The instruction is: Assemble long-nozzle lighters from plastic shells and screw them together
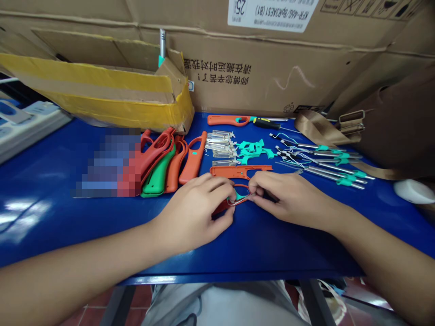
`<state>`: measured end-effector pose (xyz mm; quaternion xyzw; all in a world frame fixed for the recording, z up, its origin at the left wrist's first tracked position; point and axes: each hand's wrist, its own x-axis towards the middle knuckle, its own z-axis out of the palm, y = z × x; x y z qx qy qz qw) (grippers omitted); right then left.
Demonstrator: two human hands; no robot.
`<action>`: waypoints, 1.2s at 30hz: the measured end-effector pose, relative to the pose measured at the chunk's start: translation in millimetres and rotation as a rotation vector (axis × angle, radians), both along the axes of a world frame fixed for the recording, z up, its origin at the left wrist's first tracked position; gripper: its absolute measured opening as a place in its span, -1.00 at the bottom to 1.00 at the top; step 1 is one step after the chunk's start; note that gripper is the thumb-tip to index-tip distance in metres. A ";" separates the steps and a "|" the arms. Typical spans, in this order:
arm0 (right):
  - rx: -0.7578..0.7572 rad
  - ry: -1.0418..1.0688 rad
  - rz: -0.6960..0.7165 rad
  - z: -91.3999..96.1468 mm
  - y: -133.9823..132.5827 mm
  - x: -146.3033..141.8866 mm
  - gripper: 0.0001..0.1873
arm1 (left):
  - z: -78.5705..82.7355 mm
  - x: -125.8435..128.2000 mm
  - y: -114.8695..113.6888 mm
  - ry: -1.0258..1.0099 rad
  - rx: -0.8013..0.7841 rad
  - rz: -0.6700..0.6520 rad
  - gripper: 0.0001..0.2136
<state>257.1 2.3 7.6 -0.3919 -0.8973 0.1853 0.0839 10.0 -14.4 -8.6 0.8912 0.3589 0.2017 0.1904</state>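
Note:
My left hand (pixel 197 208) is closed on an orange lighter shell half (pixel 222 207), held low over the blue table. A teal trigger (pixel 240 196) sits in the shell's opening. My right hand (pixel 288 197) pinches a thin wire (pixel 243 200) at the shell's right side; its fingertips partly hide the wire's end. Just beyond both hands lies another orange shell half (pixel 234 172), inner side up. Behind it are several clear gas tanks (pixel 220 145) and a pile of teal triggers (pixel 254 150). Several metal lighter tubes with wires (pixel 336 156) lie beyond my right hand.
Red, orange and green handle shells (pixel 159 174) are grouped on the left. An assembled orange lighter (pixel 224 120) and a screwdriver (pixel 267 123) lie at the back. A yellow-taped box (pixel 136 99), power strip (pixel 37 122), tan strap (pixel 312 129) and white rounded object (pixel 414 191) surround the blue table (pixel 272 253).

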 end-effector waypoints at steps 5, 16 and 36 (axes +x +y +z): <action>0.019 -0.008 0.011 -1.4 1.7 1.0 -0.91 | 1.2 -2.6 -4.3 0.072 0.177 -0.038 -0.85; 0.056 -0.005 0.025 -2.4 2.0 3.1 -0.90 | -3.5 -3.8 -2.7 -0.035 0.260 -0.053 -0.85; 0.075 -0.019 0.033 -2.8 0.7 3.9 -0.88 | -7.0 -4.8 -0.5 -0.079 0.198 -0.049 -0.82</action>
